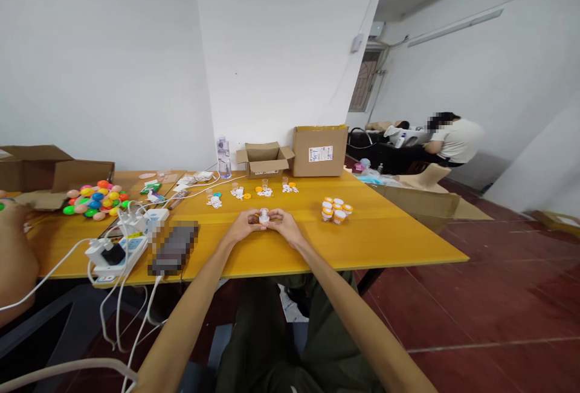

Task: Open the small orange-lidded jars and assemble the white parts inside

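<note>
Between my two hands, just above the front part of the table, is a small clear plastic cup [264,213] with white at its lower part. The fingers of my left hand [245,225] close on its left side. My right hand [284,228] grips it from the right. Past my hands, small piles of white pieces [214,201] lie in a row, with clear cups and orange or teal lids [247,196] beside them. To the right stands a cluster of cups with orange and white lids [338,205]. Whether the held cup contains anything is too small to tell.
A small open carton [265,163], a taped box [319,151] and a water bottle [223,157] stand along the wall. On the left are a power strip [131,254] with cables, a phone [174,248] and colourful balls [99,199]. Another person's arm [16,254] is at far left.
</note>
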Demonstrator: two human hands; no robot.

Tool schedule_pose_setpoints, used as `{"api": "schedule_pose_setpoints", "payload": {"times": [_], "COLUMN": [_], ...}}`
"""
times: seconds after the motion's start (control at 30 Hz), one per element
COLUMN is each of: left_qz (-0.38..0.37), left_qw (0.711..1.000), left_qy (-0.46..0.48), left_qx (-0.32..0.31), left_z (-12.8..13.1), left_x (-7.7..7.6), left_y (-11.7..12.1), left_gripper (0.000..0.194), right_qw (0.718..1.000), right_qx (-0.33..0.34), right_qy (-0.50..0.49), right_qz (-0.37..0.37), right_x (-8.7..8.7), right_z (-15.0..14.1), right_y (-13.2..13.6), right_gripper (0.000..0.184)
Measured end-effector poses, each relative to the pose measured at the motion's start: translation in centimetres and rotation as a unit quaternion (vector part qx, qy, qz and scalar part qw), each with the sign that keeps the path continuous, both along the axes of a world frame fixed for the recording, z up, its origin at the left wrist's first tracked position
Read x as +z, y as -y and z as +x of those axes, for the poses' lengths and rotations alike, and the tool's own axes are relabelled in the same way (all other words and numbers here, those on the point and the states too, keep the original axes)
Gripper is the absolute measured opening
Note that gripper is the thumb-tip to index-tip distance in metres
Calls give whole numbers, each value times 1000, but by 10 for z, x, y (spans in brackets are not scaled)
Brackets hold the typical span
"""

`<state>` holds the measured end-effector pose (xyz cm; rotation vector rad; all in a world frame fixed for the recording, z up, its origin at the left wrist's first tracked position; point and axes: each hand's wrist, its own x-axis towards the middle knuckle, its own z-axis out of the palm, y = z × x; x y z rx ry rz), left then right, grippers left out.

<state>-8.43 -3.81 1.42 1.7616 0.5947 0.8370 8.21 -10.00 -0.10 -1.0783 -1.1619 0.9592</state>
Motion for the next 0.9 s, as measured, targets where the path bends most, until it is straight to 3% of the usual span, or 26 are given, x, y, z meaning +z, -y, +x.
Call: {"api": "schedule_pose_setpoints", "payload": {"times": [0.23, 0.53, 0.9], "left_qz": [24, 35, -65], "left_qw": [999, 999, 996], "left_qy": [8, -3, 50], "left_qx": [23, 37, 41], "left_z": [0, -2, -4], "left_x": [-5, 0, 4], "left_y": [-4, -2, 5], "left_gripper": [32, 42, 45], "right_qw": [1000, 991, 998], "right_qx": [28, -21, -3], "right_qy": [1, 111, 45], "right_qz": [-3, 75, 39], "right_x": [2, 2, -4], "right_z": [-5, -2, -2], "right_y": [3, 4, 0], "right_gripper": [44, 41, 45]}}
